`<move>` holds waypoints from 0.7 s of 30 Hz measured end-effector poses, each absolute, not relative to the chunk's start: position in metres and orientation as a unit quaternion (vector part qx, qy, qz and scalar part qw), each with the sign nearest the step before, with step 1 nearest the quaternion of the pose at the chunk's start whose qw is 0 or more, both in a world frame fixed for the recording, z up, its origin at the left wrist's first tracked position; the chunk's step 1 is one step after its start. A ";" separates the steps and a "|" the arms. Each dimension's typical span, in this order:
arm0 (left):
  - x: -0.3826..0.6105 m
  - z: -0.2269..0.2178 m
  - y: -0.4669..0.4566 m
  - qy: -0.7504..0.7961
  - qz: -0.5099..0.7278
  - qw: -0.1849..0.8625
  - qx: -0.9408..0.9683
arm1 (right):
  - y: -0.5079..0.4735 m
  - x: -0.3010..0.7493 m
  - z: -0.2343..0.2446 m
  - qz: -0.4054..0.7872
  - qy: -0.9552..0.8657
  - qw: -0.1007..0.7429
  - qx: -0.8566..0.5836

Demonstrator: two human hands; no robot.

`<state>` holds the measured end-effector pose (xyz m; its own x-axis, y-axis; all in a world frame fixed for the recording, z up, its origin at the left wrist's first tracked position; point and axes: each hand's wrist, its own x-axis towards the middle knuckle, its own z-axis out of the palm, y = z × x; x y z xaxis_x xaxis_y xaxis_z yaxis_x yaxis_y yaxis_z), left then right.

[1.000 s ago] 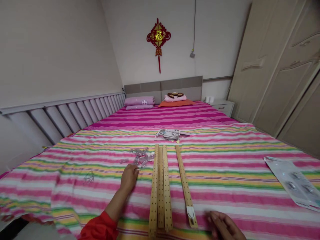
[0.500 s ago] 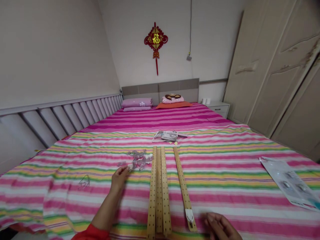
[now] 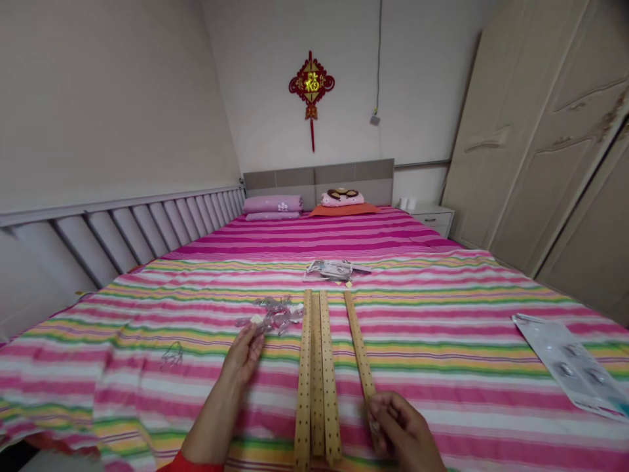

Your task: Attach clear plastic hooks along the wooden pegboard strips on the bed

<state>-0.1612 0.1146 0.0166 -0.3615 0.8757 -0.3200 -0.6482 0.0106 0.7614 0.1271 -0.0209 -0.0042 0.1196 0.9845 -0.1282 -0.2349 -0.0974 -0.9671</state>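
Observation:
My left hand [image 3: 244, 352] is closed at the near edge of a loose pile of clear plastic pieces [image 3: 280, 318]. Its fingertips pinch a small white piece [image 3: 256, 319], whose exact kind I cannot make out. On the right, my right hand [image 3: 400, 426] is closed around the near end of a single wooden strip with small holes [image 3: 360, 351]; the fingers cover that end and whatever lies on it. Several similar perforated wooden strips [image 3: 317, 373] lie side by side between my hands, pointing away from me.
Everything lies on a striped bed sheet [image 3: 457, 354]. Farther back is a clear bag of parts [image 3: 334, 269]. A clear blister pack [image 3: 565, 367] lies at the right, and a small clear loop-like piece [image 3: 173, 354] at the left. Pillows [image 3: 272, 203] are by the headboard [image 3: 354, 177].
My right hand has moved left onto the single strip's near end, covering the white piece seen there before. The left hand stays by the pile, its fingers slightly turned.

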 end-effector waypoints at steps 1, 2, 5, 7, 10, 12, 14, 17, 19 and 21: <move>-0.159 0.018 0.112 0.450 0.692 0.550 0.128 | -0.015 0.118 0.001 0.549 -0.399 0.548 -0.489; -0.156 0.019 0.109 0.451 0.693 0.546 0.133 | -0.008 0.108 0.007 0.560 -0.428 0.529 -0.472; -0.147 0.022 0.099 0.450 0.701 0.532 0.154 | 0.016 0.076 0.026 0.568 -0.479 0.505 -0.439; -0.141 0.023 0.091 0.449 0.703 0.524 0.173 | 0.033 0.056 0.035 0.545 -0.513 0.506 -0.429; -0.138 0.022 0.082 0.438 0.698 0.525 0.214 | 0.058 0.031 0.039 0.464 -0.573 0.528 -0.421; -0.138 0.021 0.077 0.424 0.692 0.532 0.243 | 0.071 0.017 0.037 0.412 -0.608 0.533 -0.420; -0.139 0.019 0.073 0.411 0.686 0.540 0.263 | 0.081 0.005 0.033 0.370 -0.638 0.530 -0.419; -0.142 0.015 0.073 0.398 0.685 0.550 0.262 | 0.089 -0.011 0.027 0.325 -0.675 0.513 -0.418; -0.144 0.011 0.077 0.391 0.690 0.556 0.250 | 0.091 -0.017 0.024 0.303 -0.690 0.501 -0.426; -0.146 0.006 0.083 0.383 0.698 0.558 0.234 | 0.091 -0.021 0.020 0.282 -0.700 0.490 -0.436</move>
<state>-0.1458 0.0830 0.0058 -0.2676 0.9583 -0.0998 -0.5996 -0.0846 0.7958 -0.0213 0.0913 0.0196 -0.1388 0.8871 0.4401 0.3343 0.4603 -0.8224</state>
